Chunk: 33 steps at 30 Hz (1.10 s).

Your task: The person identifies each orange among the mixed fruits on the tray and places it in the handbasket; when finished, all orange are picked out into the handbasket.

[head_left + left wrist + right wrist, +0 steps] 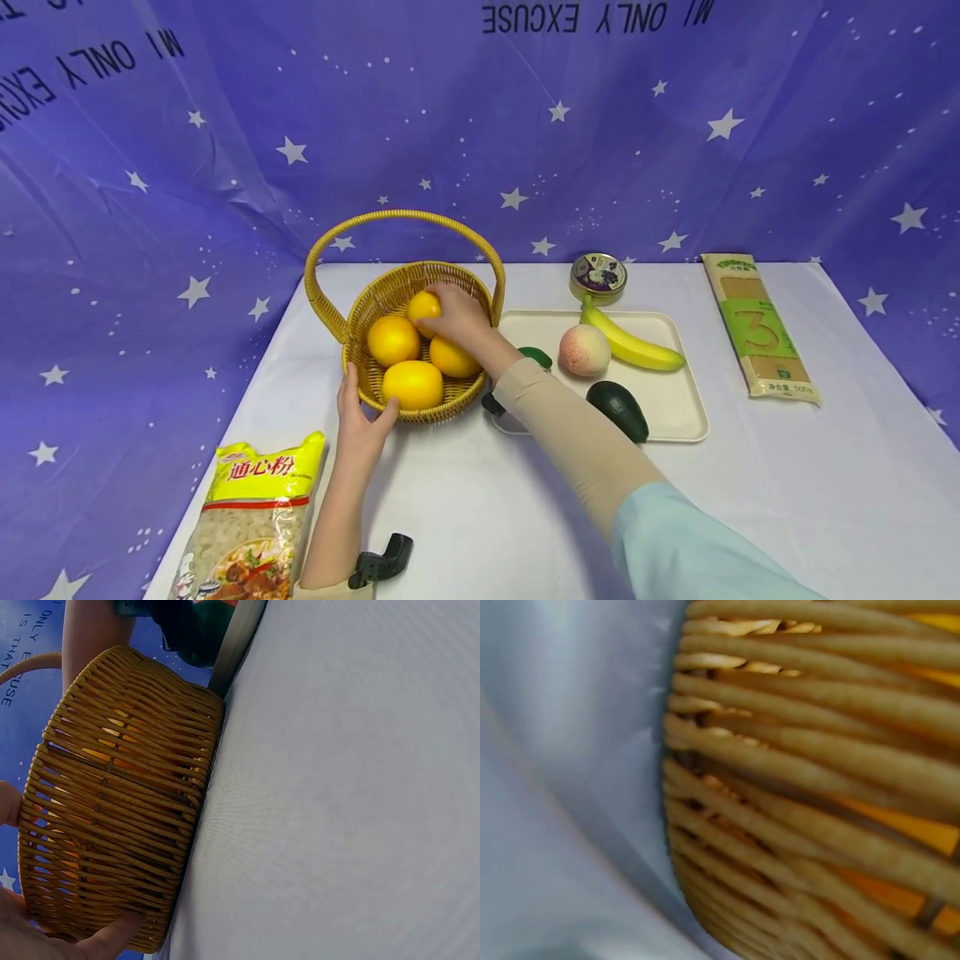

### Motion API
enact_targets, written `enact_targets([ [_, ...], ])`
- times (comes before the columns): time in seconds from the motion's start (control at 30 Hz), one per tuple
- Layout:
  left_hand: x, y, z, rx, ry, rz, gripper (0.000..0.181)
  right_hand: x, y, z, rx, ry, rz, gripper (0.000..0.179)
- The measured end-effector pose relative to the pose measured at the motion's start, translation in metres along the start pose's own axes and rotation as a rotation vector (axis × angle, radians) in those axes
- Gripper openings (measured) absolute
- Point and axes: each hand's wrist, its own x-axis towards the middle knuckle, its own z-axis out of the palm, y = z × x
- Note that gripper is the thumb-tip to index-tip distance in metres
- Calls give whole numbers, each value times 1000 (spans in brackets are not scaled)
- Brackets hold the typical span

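A woven wicker basket (390,290) with a tall handle stands at the left of the table. Inside lie several yellow-orange oranges, one of them the large front orange (413,385). My right hand (463,318) reaches over the basket's right side and holds a smaller orange (424,310) above the others; part of this fruit is hidden by the hand. At the front left, my left hand (363,429) grips the basket, thumb at the rim. In the left wrist view its fingers (112,937) touch the wicker. The right wrist view shows only close wickerwork (780,765) and cloth.
Right of the basket is a cream tray (675,408) with a peach (585,351), a banana (637,348), an avocado (618,410) and a partly hidden green item (536,357). A round tin (598,277), a noodle pack (761,327) and a pasta bag (255,521) lie around.
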Motion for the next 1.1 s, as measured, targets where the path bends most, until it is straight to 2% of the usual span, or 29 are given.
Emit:
enact_targets([
  [0.27,0,1,0,-16,-8,8,89,-9,1,-4,-12,-22,-15,62],
  [0.6,2,3,-2,0,-4,-15,89,-34,-5,-23,-81,74,-133,61],
  [0.83,2,1,-5,-23,-6,-30,88,-66,-14,-46,-40,159,-257,59],
  [0.97,2,1,-6,-52,-10,-52,89,-94,-20,-65,14,228,-336,59],
  [1.1,4,6,-8,-40,-18,-82,90,-125,-24,-89,80,329,-424,59],
])
